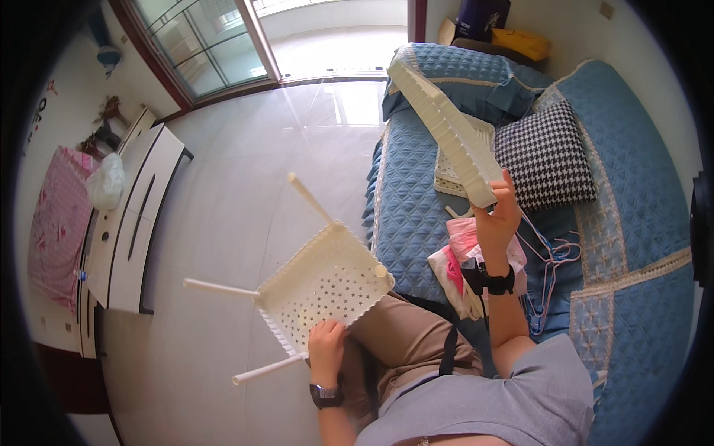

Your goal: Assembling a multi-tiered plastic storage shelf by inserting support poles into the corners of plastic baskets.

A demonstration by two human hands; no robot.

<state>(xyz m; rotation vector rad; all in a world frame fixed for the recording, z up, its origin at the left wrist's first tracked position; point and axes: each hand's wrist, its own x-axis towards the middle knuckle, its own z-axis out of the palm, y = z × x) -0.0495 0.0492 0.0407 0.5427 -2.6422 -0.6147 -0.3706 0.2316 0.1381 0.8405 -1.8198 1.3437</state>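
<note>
My left hand [327, 344] grips the near rim of a cream plastic basket shelf [329, 284] with star-shaped holes, which leans by my lap. White tubes [268, 369] stand out from its corners. Raised over the sofa, my right hand [498, 209] holds the end of a second cream plastic basket shelf [446, 134], seen nearly edge-on. Behind that one, another cream basket [450, 184] with holes lies on the blue quilted sofa cover, partly hidden. A short pale tube piece [458, 212] is beside it.
On the sofa [407, 223] are a houndstooth cushion [544, 156], folded pink cloths [462, 240] and tangled wire hangers [552, 256]. A white cabinet [139, 217] with a plastic bag [106, 181] stands at the left, on a tiled floor [223, 217]. A glass sliding door [206, 50] is at the far side.
</note>
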